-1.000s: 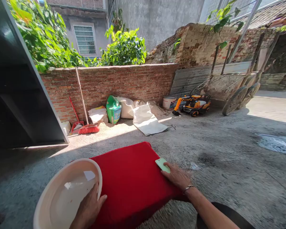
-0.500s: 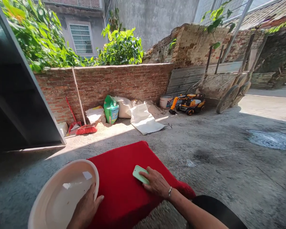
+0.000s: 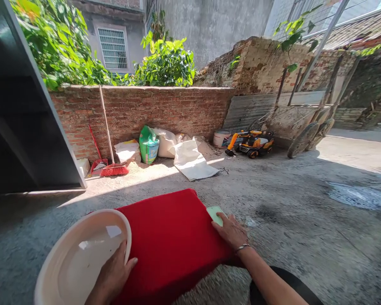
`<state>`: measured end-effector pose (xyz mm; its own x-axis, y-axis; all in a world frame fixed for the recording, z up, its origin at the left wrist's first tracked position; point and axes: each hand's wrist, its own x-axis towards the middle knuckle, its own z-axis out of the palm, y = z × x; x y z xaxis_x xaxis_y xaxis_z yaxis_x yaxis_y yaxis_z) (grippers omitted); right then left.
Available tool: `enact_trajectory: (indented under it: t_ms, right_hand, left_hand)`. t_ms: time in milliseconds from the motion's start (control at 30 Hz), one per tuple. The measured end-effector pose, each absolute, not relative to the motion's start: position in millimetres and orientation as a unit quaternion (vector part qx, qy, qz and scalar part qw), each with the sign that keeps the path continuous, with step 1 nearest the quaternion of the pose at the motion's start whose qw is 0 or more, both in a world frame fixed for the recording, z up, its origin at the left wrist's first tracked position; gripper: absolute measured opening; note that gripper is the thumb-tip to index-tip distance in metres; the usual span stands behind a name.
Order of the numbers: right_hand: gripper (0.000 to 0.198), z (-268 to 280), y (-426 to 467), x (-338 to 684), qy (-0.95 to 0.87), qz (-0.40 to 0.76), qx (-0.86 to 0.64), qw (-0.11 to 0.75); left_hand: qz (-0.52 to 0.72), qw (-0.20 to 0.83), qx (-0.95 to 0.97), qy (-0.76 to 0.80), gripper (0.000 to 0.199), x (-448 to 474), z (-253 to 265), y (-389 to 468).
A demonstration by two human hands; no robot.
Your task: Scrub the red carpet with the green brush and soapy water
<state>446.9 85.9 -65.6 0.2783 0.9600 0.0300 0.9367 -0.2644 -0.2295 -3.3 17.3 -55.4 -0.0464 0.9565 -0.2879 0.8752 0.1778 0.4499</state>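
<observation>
A pale pink basin (image 3: 52, 258) with water in it stands at the left of a table under a red cloth (image 3: 168, 233). My left hand (image 3: 116, 269) grips the basin's right rim, fingers inside and thumb outside over the cloth. At the table's right edge my right hand (image 3: 231, 232) holds a light green phone (image 3: 216, 214), its fingers over the near end. A bracelet (image 3: 242, 247) circles my right wrist. The palm side of that hand is hidden.
A red broom (image 3: 114, 169) and a dustpan (image 3: 98, 164) lean by the brick wall (image 3: 178, 110). Beside them are a green sack (image 3: 148, 146), a white sack (image 3: 192, 159) and a toy excavator (image 3: 254, 144). A black round object (image 3: 292, 284) is at my lower right.
My right hand has moved right with the phone, from over the red cloth to its right edge. My left hand stays on the basin rim. The view has shifted slightly.
</observation>
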Motion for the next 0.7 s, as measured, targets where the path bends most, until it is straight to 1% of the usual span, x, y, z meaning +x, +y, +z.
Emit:
enact_trajectory:
  t_ms: [67, 200, 300, 367, 467, 533, 700]
  right_hand:
    - [0.045, -63, 98, 404, -0.608, 0.068, -0.784, 0.104]
    - [0.053, -69, 112, 325, -0.717, 0.096, -0.681, 0.116]
    - [0.056, -74, 115, 292, -0.763, 0.113, -0.628, 0.104]
    - [0.054, -73, 117, 285, -0.767, 0.123, -0.623, 0.091]
    - [0.045, -66, 123, 299, -0.734, 0.119, -0.663, 0.087]
    - [0.040, -59, 126, 326, -0.690, 0.109, -0.710, 0.089]
    - [0.035, -42, 122, 416, -0.578, 0.077, -0.806, 0.104]
  left_hand:
    - [0.075, 0.264, 0.632, 0.725, 0.074, -3, -55, 17]
    - [0.067, 0.271, 0.628, 0.726, 0.073, -4, -55, 16]
    - [0.078, 0.274, 0.631, 0.721, 0.073, -6, -58, 15]
    - [0.092, 0.263, 0.617, 0.736, 0.077, -7, -60, 14]
    - [0.094, 0.271, 0.602, 0.745, 0.083, -5, -56, 13]
    - [0.080, 0.290, 0.606, 0.737, 0.084, -3, -50, 13]
    - [0.047, 0.275, 0.622, 0.732, 0.077, 2, -46, 13]
